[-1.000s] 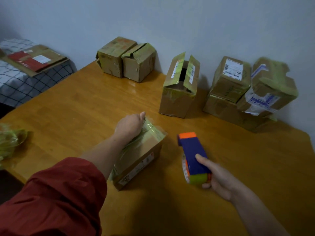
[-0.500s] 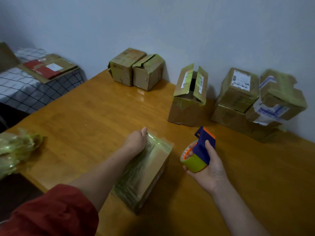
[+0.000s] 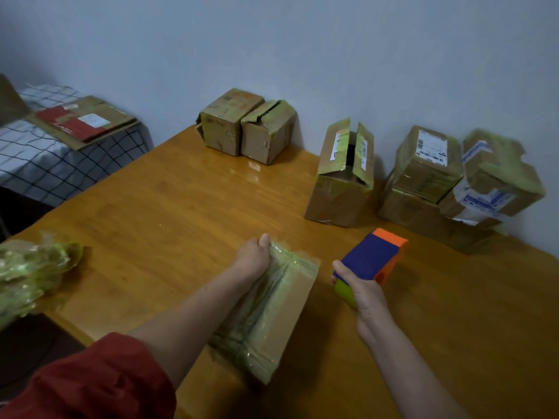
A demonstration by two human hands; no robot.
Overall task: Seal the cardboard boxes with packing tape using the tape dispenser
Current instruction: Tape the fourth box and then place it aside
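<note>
A small cardboard box (image 3: 284,309) wrapped in greenish tape lies on the wooden table (image 3: 169,225) in front of me. My left hand (image 3: 253,257) rests on its far left corner, fingers curled down against the box. My right hand (image 3: 364,293) grips a blue and orange tape dispenser (image 3: 375,257) with a green tape roll, held just right of the box and above the table. An open-topped box (image 3: 343,179) stands upright beyond the dispenser, its two flaps raised.
Two boxes (image 3: 246,125) sit at the back by the wall. A stack of boxes (image 3: 456,182) fills the back right. A crumpled wad of used green tape (image 3: 33,267) lies at the table's left edge. A checked-cloth surface with flattened cardboard (image 3: 81,122) stands left.
My right hand has turned the dispenser so its blue top faces up again and moved it slightly right. My left hand stays pressed on the box's far corner.
</note>
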